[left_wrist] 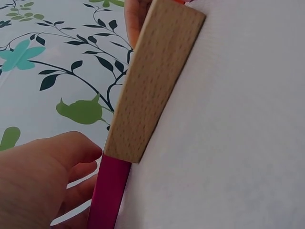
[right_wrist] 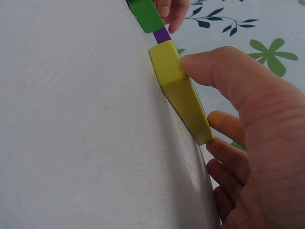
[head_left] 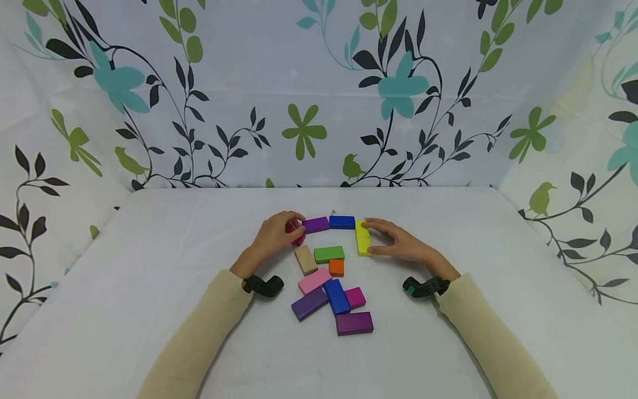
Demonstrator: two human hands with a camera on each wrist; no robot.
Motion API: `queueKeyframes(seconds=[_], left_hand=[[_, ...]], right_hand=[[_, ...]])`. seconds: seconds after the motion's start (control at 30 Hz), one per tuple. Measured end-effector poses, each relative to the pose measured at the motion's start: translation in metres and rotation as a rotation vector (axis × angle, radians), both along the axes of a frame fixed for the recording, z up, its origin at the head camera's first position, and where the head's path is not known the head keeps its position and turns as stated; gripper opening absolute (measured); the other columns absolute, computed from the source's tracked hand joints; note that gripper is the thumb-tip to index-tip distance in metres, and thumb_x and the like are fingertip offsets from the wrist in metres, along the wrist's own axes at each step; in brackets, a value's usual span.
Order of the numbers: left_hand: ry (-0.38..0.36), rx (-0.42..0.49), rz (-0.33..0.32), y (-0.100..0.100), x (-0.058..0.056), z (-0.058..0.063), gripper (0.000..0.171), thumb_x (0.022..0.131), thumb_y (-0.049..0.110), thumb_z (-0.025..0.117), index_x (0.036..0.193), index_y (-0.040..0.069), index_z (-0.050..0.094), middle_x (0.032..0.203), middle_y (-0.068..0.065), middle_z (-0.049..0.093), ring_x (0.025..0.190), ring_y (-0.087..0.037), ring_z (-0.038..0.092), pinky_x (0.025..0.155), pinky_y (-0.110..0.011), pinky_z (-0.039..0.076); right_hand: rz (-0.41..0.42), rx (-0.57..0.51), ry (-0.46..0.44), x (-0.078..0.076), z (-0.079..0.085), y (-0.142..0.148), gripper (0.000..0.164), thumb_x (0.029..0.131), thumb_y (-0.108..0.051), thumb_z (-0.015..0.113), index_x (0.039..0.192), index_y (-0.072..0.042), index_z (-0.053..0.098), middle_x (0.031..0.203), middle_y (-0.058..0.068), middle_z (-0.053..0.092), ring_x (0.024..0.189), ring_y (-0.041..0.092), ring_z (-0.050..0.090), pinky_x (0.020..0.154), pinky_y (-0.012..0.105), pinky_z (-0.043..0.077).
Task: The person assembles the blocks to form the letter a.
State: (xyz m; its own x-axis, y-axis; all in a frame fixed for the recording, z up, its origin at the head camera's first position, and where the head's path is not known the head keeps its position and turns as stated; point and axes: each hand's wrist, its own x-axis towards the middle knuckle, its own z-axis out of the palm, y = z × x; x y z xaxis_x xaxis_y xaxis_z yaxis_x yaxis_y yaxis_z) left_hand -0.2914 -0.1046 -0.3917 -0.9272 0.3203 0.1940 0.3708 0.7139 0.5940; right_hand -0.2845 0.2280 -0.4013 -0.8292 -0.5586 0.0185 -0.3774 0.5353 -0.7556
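Note:
At the far left of a loose arrangement of blocks, my left hand (head_left: 273, 237) holds a crimson block (head_left: 299, 240), its fingers at the far side and thumb at the near side. In the left wrist view this magenta-looking block (left_wrist: 108, 191) touches the end of a bare wooden block (left_wrist: 155, 81). My right hand (head_left: 401, 245) pinches a yellow block (head_left: 363, 239) lengthwise, thumb at the near end and fingers at the far end. Between the hands lie a purple block (head_left: 316, 224) and a blue block (head_left: 341, 222), in a row along the back.
Below the row lie a tan block (head_left: 305, 260), a green block (head_left: 329, 254) and an orange block (head_left: 336, 268). Nearer are a pink block (head_left: 314, 281), a second blue block (head_left: 337, 296), a magenta block (head_left: 355, 297) and two dark purple blocks (head_left: 309, 303). Patterned cloth (head_left: 304, 72) hangs behind.

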Motion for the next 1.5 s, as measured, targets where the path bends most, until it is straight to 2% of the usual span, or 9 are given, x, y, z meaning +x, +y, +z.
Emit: queueKeyframes(seconds=[0.13,0.27,0.4,0.5,0.67,0.9,1.17,1.27,1.5], left_hand=[[0.036,-0.010,0.006,0.001,0.002,0.002,0.031,0.093,0.018,0.065,0.121,0.006,0.065,0.111,-0.014,0.064,0.105,-0.031,0.056,0.095,-0.049,0.041],[0.108,-0.022,0.004,0.004,0.004,0.004,0.027,0.093,0.017,0.065,0.117,0.006,0.068,0.118,-0.015,0.061,0.114,-0.036,0.051,0.098,-0.053,0.037],[0.182,-0.017,-0.009,0.006,0.007,0.005,0.023,0.091,0.016,0.065,0.111,0.006,0.070,0.115,-0.015,0.062,0.116,-0.039,0.050,0.095,-0.056,0.037],[0.194,-0.012,-0.019,0.008,0.008,0.005,0.022,0.091,0.015,0.065,0.110,0.007,0.070,0.113,-0.014,0.063,0.117,-0.038,0.050,0.097,-0.056,0.037],[0.163,-0.018,-0.051,0.011,0.009,0.005,0.023,0.092,0.015,0.064,0.112,0.006,0.069,0.114,-0.013,0.063,0.114,-0.035,0.052,0.098,-0.053,0.038],[0.109,0.006,-0.131,0.017,0.018,0.009,0.024,0.092,0.015,0.063,0.113,0.004,0.067,0.113,-0.012,0.062,0.110,-0.030,0.053,0.100,-0.050,0.038],[0.112,-0.013,-0.189,0.024,0.028,0.015,0.026,0.092,0.017,0.062,0.115,0.006,0.067,0.113,-0.009,0.064,0.110,-0.027,0.056,0.097,-0.049,0.041],[0.105,-0.007,-0.234,0.026,0.028,0.016,0.025,0.093,0.015,0.062,0.115,0.005,0.067,0.111,-0.009,0.064,0.108,-0.026,0.057,0.095,-0.045,0.045],[-0.012,0.005,-0.335,0.030,0.028,0.015,0.024,0.094,0.017,0.063,0.115,0.008,0.067,0.112,-0.005,0.064,0.102,-0.021,0.056,0.081,-0.030,0.051]], right_hand=[[0.006,0.004,0.006,-0.002,-0.001,0.000,0.067,0.090,-0.026,0.070,0.148,-0.012,0.041,0.160,0.011,0.024,0.147,0.036,0.016,0.114,0.062,0.013],[0.006,0.002,0.008,-0.002,-0.002,0.000,0.066,0.090,-0.024,0.070,0.148,-0.011,0.041,0.160,0.011,0.023,0.147,0.036,0.015,0.114,0.062,0.012],[0.007,0.010,0.015,-0.001,-0.002,0.000,0.066,0.090,-0.024,0.069,0.148,-0.010,0.041,0.160,0.013,0.023,0.147,0.038,0.015,0.113,0.063,0.012],[0.007,0.014,0.012,-0.001,-0.002,0.000,0.066,0.090,-0.024,0.069,0.148,-0.010,0.041,0.160,0.013,0.023,0.147,0.038,0.015,0.113,0.063,0.012],[-0.002,0.010,0.010,-0.003,-0.004,0.000,0.066,0.090,-0.027,0.070,0.148,-0.011,0.041,0.160,0.011,0.024,0.147,0.036,0.016,0.114,0.062,0.013],[-0.007,0.007,0.008,-0.002,-0.004,0.001,0.066,0.090,-0.027,0.070,0.147,-0.011,0.042,0.159,0.012,0.026,0.147,0.037,0.017,0.113,0.063,0.014],[-0.010,0.007,-0.003,-0.003,-0.001,0.001,0.067,0.089,-0.026,0.070,0.148,-0.012,0.042,0.159,0.011,0.025,0.147,0.035,0.016,0.114,0.062,0.013],[-0.007,0.012,0.000,-0.004,-0.002,0.001,0.067,0.089,-0.026,0.070,0.148,-0.012,0.041,0.159,0.011,0.025,0.147,0.035,0.016,0.114,0.062,0.014],[-0.004,0.017,0.001,-0.003,-0.004,0.002,0.067,0.090,-0.026,0.070,0.148,-0.011,0.041,0.159,0.012,0.025,0.147,0.037,0.016,0.113,0.063,0.013]])
